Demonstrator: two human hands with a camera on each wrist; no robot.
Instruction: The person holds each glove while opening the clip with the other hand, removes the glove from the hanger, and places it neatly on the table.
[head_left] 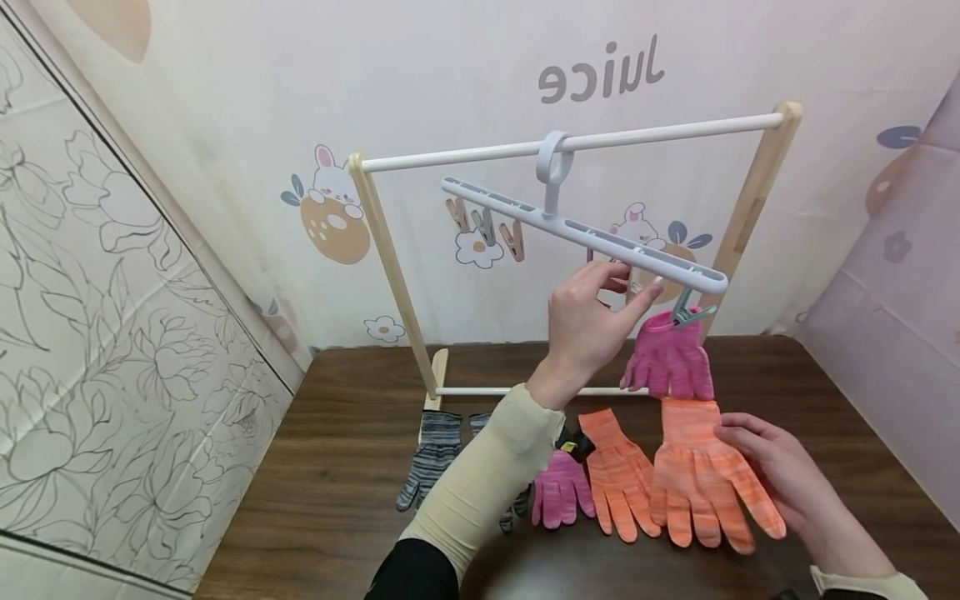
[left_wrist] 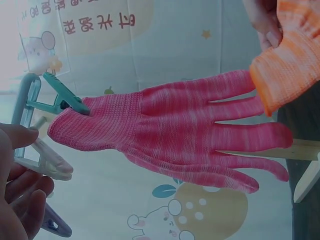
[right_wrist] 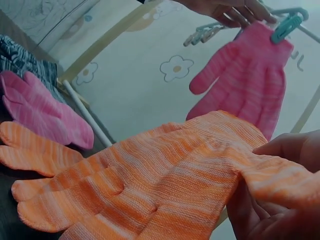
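Knit orange glove, striped, is held up by the right hand just below the hanging pink glove. Head view: that hand grips the orange glove along its cuff-side edge, fingers curled behind the fabric; the glove's fingers droop toward the brown table. Left hand is raised to the white clip hanger, fingertips pinched at a peg under the bar; what sits between them is partly hidden. Hanger hooks over the rail of a wooden rack. On the table lie a second orange glove, a second pink glove and grey striped gloves.

Left wrist view: teal clip bites the cuff of the pink glove, which hangs limp. Fingers curl round a pale peg. Orange cuff touches the pink fingertips.

Right wrist view: orange glove folds and wrinkles where pinched between thumb and fingers.

Judgement: glove is light, soft, floppy, not slippery; knit offers good grip. It will sag wherever unsupported. Best hold is the ribbed cuff, thicker and firmer, giving a clip a clean edge to bite.
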